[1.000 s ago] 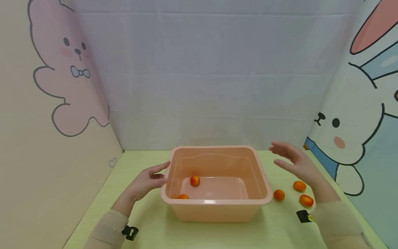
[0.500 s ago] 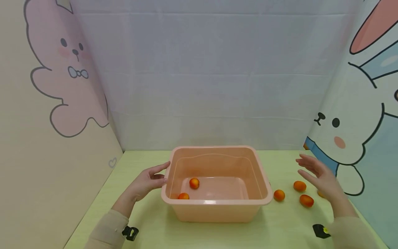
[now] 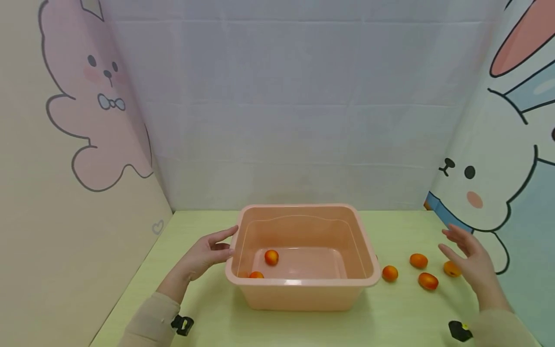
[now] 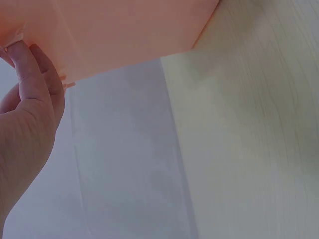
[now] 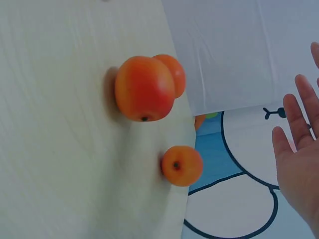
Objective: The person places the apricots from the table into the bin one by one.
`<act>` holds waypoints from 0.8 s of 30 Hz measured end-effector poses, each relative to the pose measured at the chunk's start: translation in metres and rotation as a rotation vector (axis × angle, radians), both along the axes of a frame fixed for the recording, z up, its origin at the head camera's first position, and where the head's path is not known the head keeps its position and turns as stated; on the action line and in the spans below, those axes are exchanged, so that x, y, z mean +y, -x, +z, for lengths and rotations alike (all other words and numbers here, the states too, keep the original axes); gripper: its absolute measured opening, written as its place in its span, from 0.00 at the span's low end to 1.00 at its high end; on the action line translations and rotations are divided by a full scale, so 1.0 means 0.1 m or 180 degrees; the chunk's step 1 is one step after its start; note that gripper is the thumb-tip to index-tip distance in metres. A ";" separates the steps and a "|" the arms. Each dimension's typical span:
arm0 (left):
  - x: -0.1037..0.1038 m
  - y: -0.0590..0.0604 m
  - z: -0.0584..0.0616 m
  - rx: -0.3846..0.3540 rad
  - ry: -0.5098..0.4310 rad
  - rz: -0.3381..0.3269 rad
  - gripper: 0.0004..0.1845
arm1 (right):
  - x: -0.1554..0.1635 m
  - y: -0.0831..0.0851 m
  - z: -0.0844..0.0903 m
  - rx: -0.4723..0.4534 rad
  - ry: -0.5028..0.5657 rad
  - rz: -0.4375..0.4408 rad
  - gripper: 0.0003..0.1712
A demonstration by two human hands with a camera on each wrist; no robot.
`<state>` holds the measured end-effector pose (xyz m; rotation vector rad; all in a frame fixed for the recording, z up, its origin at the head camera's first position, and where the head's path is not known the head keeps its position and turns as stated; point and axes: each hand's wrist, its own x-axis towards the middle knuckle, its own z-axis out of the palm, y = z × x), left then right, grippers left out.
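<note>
We steady the tub [image 3: 303,289] with left hand [image 3: 204,255] thumb on its rim; right hand [image 3: 470,262], fingers spread, hovers by the farthest-right orange fruit [image 3: 451,269] on the desk [image 3: 390,318].

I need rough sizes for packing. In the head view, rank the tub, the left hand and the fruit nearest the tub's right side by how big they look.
1. Peach tub, by far the largest.
2. Left hand, touching the tub's left rim.
3. Orange fruit, smallest.

All three lie at a similar depth, so the order is safe.
</note>
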<state>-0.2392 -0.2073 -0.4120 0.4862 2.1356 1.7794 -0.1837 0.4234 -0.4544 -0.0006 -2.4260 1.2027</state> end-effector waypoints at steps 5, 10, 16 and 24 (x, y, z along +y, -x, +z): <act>0.01 -0.01 0.00 -0.0006 -0.0019 -0.0009 0.38 | 0.10 -0.02 -0.18 -0.0026 0.0097 -0.0080 0.40; 0.00 -0.01 -0.01 0.0002 -0.0028 -0.0016 0.38 | 0.16 -0.02 -0.34 -0.0136 0.0147 -0.0194 0.42; 0.00 -0.02 0.00 0.0020 -0.0004 0.0006 0.38 | 0.22 0.04 -0.45 -0.0513 0.0165 -0.0367 0.45; 0.00 -0.02 -0.01 0.0005 -0.0101 -0.0038 0.38 | 0.28 0.10 -0.54 -0.0666 0.0191 -0.0431 0.45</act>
